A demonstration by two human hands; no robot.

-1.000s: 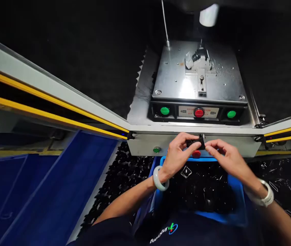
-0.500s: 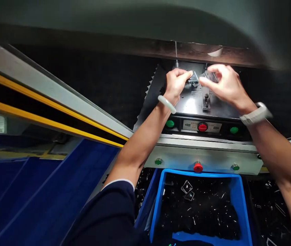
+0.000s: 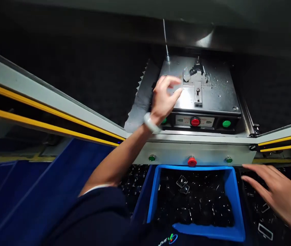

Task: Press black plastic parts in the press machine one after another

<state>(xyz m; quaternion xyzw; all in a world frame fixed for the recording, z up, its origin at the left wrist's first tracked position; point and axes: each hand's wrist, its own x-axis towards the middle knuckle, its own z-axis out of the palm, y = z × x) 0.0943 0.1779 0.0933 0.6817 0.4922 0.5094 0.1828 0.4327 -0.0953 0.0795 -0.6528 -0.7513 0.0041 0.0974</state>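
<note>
My left hand (image 3: 166, 97) is over the left part of the metal plate (image 3: 217, 97), thumb and fingers curved apart with no part plainly visible between them. To its right is a small fixture (image 3: 199, 76) with a black clamp piece. A small clear piece (image 3: 186, 74) stands at the fixture's left side. Low on the right, my right hand (image 3: 279, 191) reaches over dark parts, its thumb and fingers apart and holding nothing I can see. Near it lies a rectangular part with a pale outline (image 3: 265, 231).
A blue bin (image 3: 238, 205) full of shiny black parts stands in front. Above it are a red button (image 3: 192, 161) and green buttons on the machine's front panel (image 3: 171, 155). Yellow-striped frames (image 3: 58, 118) flank both sides. A thin rod (image 3: 165, 37) rises behind the plate.
My right hand has left the fixture and swung down to the parts on the right. My left hand has moved left and lower, and its pinch on a small flat piece has opened.
</note>
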